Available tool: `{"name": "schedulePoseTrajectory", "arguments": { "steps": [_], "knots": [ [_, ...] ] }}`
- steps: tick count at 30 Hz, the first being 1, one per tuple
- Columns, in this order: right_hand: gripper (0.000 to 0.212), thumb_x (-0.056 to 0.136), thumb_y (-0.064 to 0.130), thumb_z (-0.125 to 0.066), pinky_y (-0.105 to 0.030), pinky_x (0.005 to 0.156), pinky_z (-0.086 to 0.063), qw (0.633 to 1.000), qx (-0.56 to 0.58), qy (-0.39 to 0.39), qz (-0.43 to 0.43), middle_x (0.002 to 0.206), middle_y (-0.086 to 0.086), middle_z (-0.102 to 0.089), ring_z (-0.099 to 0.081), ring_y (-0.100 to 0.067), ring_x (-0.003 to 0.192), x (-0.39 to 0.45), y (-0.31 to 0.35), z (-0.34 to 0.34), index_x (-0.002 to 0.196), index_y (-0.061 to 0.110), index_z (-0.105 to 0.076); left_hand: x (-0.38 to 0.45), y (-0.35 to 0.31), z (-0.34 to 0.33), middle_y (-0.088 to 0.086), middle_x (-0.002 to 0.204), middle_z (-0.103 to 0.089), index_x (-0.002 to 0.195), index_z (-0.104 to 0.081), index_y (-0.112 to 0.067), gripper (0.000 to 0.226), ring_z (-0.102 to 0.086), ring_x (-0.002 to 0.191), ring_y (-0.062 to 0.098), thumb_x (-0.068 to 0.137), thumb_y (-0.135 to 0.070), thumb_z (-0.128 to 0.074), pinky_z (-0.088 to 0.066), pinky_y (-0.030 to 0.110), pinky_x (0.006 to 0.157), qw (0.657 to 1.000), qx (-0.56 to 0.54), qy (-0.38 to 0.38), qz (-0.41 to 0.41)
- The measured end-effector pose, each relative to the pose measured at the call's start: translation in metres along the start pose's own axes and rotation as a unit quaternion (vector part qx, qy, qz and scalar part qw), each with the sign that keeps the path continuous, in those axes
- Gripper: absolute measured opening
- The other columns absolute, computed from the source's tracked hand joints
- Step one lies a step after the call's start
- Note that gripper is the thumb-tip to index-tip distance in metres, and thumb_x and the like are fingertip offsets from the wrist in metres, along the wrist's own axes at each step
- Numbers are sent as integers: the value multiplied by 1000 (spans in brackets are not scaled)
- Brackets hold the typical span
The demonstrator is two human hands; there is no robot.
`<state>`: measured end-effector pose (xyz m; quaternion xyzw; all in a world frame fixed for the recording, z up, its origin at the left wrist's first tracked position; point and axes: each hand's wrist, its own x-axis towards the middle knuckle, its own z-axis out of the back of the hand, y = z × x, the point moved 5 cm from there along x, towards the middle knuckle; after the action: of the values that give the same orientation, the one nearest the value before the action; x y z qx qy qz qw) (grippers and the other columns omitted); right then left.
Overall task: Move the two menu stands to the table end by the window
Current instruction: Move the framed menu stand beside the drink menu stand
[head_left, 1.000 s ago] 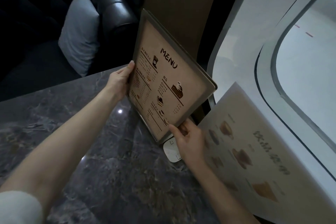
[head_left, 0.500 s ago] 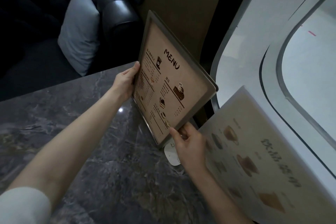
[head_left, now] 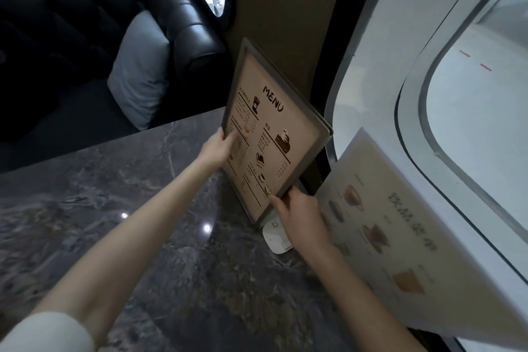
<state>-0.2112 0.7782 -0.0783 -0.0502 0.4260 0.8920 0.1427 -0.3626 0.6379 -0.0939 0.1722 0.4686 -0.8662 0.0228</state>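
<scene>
Dark marbled worktop [head_left: 120, 208] across the lower view, window [head_left: 485, 123] along its right end. At that end, a pale drinks menu stand [head_left: 400, 237] leaning by the glass. Beside it, tilted, a framed "MENU" stand [head_left: 274, 134]. Left hand [head_left: 218, 148] clasped on its left edge; right hand [head_left: 300, 214] gripping its lower corner. Just below, a small white device [head_left: 275, 238].

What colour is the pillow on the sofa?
Light grey; the pillow shows in the head view.
</scene>
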Motion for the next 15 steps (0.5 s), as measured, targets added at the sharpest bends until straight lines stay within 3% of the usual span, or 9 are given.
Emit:
{"name": "schedulePoseTrajectory", "arguments": {
  "steps": [4, 7, 11, 15],
  "knots": [
    [31, 90, 34, -50, -40, 77, -58, 997, -82, 7, -10, 112, -9, -68, -66, -22, 93, -7, 11, 14, 106, 10, -61, -30, 0, -6, 15, 143, -43, 139, -38, -8, 55, -42, 130, 32, 97, -43, -30, -35, 36, 104, 994, 104, 28, 18],
    [30, 90, 28, -50, -41, 79, -58, 991, -126, 23, 29, 119, -11, -64, -64, -26, 100, -15, 33, 25, 109, 7, -61, -49, -1, -4, 19, 137, -49, 131, -47, -1, 57, -46, 125, 33, 97, -44, -29, -37, 35, 101, 989, 140, 42, 29],
    [30, 90, 24, -50, -44, 77, -58, 983, -149, 15, 105, 117, -14, -64, -64, -29, 96, -31, 79, 51, 113, 5, -57, -67, 6, -6, 18, 108, -66, 105, -62, 0, 50, -62, 90, 27, 96, -42, -35, -47, 32, 75, 994, 98, 40, 38],
    [28, 92, 24, -48, -42, 77, -58, 972, -170, 1, 164, 112, -15, -65, -64, -28, 94, -50, 115, 87, 109, 3, -57, -75, 17, -14, 15, 92, -66, 105, -61, 3, 44, -60, 65, 19, 94, -36, -43, -47, 25, 51, 996, -15, 42, 75]
  ]
}}
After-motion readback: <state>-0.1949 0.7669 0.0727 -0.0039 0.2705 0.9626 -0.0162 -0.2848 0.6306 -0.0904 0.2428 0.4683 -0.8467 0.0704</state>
